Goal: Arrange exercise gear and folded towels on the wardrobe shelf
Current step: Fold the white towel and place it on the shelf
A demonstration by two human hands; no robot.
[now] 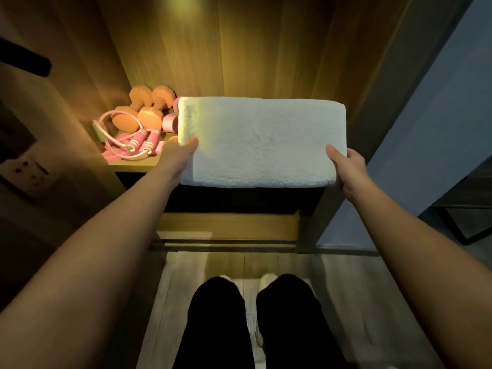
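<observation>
A folded white towel (261, 141) is held flat at the front of the wardrobe shelf (133, 162), covering the shelf's right part. My left hand (183, 153) grips its near left corner, thumb on top. My right hand (346, 166) grips its near right corner the same way. On the shelf's left end lie two pink dumbbells (143, 110), a pink jump rope (135, 145) with striped handles, and a pink roll (170, 122) partly hidden behind the towel.
The wardrobe's wooden side walls (378, 107) close in the shelf on both sides. A lower drawer front (229, 226) sits beneath it. My legs (253, 320) stand on the wooden floor below. A wall socket (24, 169) is at the left.
</observation>
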